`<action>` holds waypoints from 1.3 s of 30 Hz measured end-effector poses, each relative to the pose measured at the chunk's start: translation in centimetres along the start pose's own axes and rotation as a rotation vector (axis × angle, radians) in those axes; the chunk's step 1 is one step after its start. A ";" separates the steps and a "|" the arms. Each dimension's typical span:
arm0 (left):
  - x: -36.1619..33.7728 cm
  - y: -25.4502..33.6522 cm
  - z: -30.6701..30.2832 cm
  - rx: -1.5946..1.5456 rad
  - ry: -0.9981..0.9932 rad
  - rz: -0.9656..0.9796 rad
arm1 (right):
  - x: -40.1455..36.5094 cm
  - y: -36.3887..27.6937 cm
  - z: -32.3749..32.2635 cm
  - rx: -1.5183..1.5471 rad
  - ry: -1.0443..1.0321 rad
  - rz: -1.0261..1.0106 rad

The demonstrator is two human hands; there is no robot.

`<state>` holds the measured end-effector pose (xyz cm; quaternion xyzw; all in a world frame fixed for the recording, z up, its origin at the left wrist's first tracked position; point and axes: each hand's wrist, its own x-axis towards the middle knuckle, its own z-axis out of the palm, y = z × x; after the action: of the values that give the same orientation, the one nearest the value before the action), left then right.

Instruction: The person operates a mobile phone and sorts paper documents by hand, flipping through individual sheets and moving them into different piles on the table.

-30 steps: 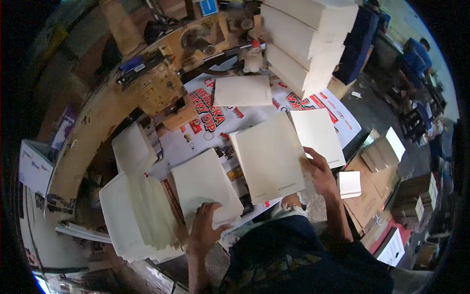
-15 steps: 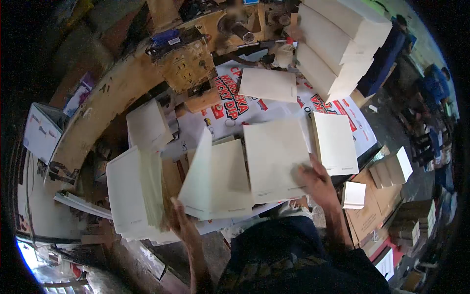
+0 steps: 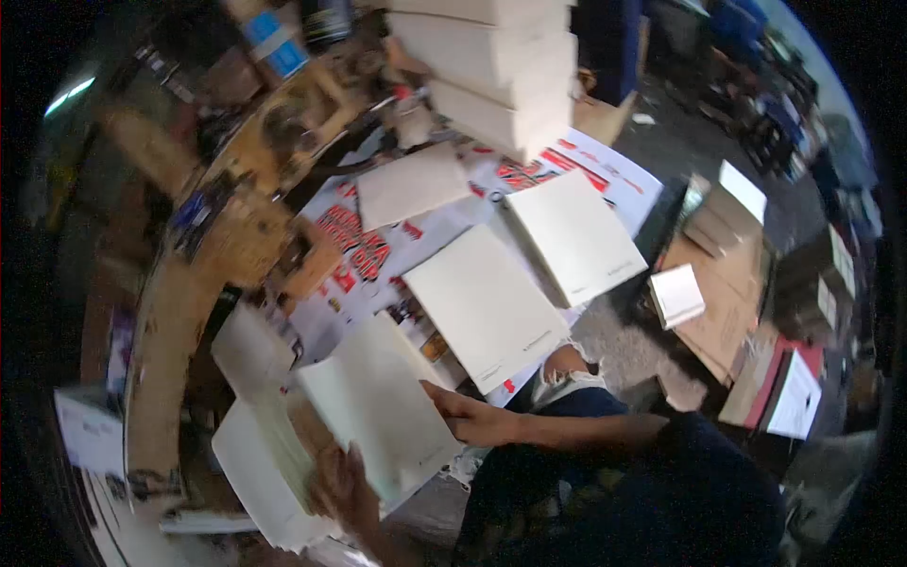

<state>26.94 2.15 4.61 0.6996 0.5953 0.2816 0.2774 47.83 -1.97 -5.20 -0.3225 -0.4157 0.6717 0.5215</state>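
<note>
A cream paper sheet (image 3: 378, 402) with small print along its lower edge lies bowed over the near left of the table, its left side curling up. My right hand (image 3: 472, 418) is closed on its right edge, fingertips over the paper. At the lower left edge of the same sheet, my left hand (image 3: 342, 487) has its fingers bent round the margin, slightly blurred. Just left of that hand is a fanned stack of pale sheets (image 3: 250, 472). To the right of my right hand rests a neat stack of cream sheets (image 3: 491, 312).
Another thick paper stack (image 3: 576, 236) sits farther right. A tall pile of paper blocks (image 3: 501, 76) rises at the back. A single cream sheet (image 3: 416, 184) lies on the printed banner (image 3: 354, 241). A wooden machine part (image 3: 246, 231) borders the left; cardboard (image 3: 723, 307) lies right.
My view has turned, shifting the table's things across the picture. My right hand has left the middle stack for the sheet's right edge. The sheet has swung left, over beside the fanned stack.
</note>
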 end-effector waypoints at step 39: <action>4.2 20.3 32.4 -0.079 -0.654 0.914 | -28.7 -16.7 -24.5 -0.435 1.357 -0.393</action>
<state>64.72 1.81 -2.71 0.9263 0.1039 0.1637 0.3231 83.46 -22.47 -1.17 -0.6827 -0.1755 0.1211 0.6989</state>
